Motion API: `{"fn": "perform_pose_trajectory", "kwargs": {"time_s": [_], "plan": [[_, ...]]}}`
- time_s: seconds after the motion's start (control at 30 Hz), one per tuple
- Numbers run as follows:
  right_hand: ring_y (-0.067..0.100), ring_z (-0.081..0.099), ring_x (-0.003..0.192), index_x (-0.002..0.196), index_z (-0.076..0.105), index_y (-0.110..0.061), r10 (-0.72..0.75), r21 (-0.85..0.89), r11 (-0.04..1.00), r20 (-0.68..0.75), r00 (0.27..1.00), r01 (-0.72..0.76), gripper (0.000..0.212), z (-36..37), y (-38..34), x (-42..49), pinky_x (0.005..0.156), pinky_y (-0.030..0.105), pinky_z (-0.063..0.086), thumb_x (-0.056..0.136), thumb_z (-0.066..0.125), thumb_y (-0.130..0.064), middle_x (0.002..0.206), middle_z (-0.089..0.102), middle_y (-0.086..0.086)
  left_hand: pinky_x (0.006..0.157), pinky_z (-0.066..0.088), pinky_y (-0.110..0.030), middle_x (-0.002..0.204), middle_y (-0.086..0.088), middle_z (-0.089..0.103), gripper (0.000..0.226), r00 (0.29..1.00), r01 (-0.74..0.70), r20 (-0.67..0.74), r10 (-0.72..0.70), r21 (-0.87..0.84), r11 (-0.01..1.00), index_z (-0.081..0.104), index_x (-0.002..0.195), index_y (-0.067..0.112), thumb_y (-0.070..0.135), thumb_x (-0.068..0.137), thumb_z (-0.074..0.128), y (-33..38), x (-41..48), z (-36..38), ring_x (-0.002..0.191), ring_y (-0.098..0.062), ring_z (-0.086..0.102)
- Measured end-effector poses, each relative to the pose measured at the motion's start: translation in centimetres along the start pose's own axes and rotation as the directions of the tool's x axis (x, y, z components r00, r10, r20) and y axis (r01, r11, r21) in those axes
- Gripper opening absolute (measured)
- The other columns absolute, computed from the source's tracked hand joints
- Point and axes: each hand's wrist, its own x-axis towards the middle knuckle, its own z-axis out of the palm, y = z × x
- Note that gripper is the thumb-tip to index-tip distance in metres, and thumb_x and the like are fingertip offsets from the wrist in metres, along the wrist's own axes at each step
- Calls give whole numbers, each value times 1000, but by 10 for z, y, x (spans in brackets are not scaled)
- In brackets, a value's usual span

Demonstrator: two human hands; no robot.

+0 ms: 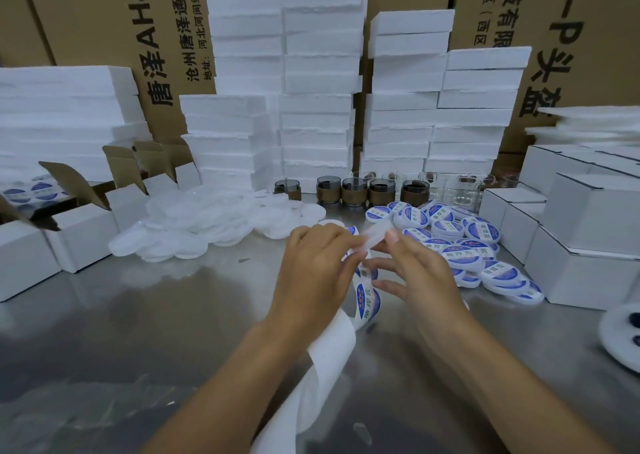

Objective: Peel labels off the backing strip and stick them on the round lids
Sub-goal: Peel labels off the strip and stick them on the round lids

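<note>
My left hand [317, 266] grips the white backing strip [332, 360], which runs down toward me and carries blue oval labels [367, 299] between my hands. My right hand [420, 273] pinches a clear round lid [379, 232] between thumb and forefinger, just above the strip. A heap of plain translucent lids [194, 225] lies to the left on the steel table. To the right is a pile of labelled lids [464, 246] with blue stickers on top.
White cartons [581, 232] are stacked at the right, open white boxes [79, 235] at the left. Dark glass jars [353, 190] and clear glasses [464, 187] line up behind the lids. Foam slab stacks [315, 107] and cardboard boxes fill the back. A white plate [620, 336] sits far right.
</note>
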Motion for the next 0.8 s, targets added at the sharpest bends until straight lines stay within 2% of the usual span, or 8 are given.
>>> {"fn": "perform_pose_trajectory", "kwargs": {"time_s": [0.17, 0.3, 0.37, 0.43, 0.5, 0.53, 0.7, 0.8], "plan": [[9, 69, 75, 71, 74, -23, 111, 149, 983, -30, 993, -105, 29, 2, 0, 0, 66, 24, 55, 91, 54, -29, 76, 73, -2, 76, 36, -31, 84, -8, 66, 20, 985, -165, -38, 168, 81, 983, 74, 90, 8, 20, 87, 58, 1, 0, 3, 76, -23, 60], [10, 67, 64, 75, 72, -16, 142, 187, 974, -42, 989, -132, 30, 0, -1, 3, 62, 23, 55, 94, 50, -22, 68, 70, 2, 80, 39, -16, 94, 6, 56, 19, 985, 167, 5, -171, -261, 951, 69, 100, 14, 24, 85, 64, 5, 0, 3, 89, -1, 51], [9, 65, 60, 82, 69, -15, 150, 144, 979, -16, 989, -146, 24, 0, 0, 3, 57, 21, 51, 94, 50, -23, 67, 69, 4, 77, 39, -6, 94, 11, 55, 12, 893, 422, 80, -442, -486, 765, 63, 100, 23, 22, 88, 63, 8, 2, 3, 85, 6, 53], [9, 61, 55, 81, 69, -13, 163, 134, 977, 37, 986, -167, 24, 0, 0, 2, 53, 20, 48, 94, 51, -24, 63, 65, 6, 71, 46, -10, 90, 6, 62, 7, 725, 634, 321, -609, -657, 409, 61, 97, 23, 23, 90, 60, 7, 6, 4, 78, 2, 59], [9, 57, 51, 74, 70, -14, 170, 129, 975, 77, 982, -179, 28, 1, 0, 1, 52, 20, 48, 93, 52, -23, 58, 62, 6, 65, 51, -19, 84, 1, 67, 12, 589, 730, 553, -590, -677, 95, 64, 93, 18, 24, 93, 54, 4, 8, 4, 76, -11, 62], [9, 56, 50, 69, 71, -14, 170, 123, 976, 93, 981, -181, 31, 0, 1, 1, 53, 20, 48, 92, 53, -23, 58, 61, 6, 60, 50, -21, 79, 0, 67, 15, 566, 746, 617, -547, -666, 21, 65, 90, 17, 22, 94, 52, 3, 8, 5, 71, -14, 60], [10, 53, 50, 73, 70, -14, 167, 66, 982, 118, 979, -175, 23, 0, 5, 1, 52, 19, 47, 88, 58, -26, 67, 62, 13, 49, 40, -19, 69, 0, 60, 18, 601, 766, 678, -423, -639, 63, 64, 94, 10, 24, 93, 53, 5, 3, 10, 60, -14, 51], [7, 52, 48, 80, 65, -20, 63, -110, 991, -136, 989, -78, 12, -8, 11, 6, 52, 19, 45, 84, 64, -31, 63, 64, 1, 49, 41, -20, 74, 1, 64, 13, 549, 768, 679, -488, -640, -26, 66, 92, 16, 21, 93, 54, 2, 5, 11, 68, -15, 54]]}}
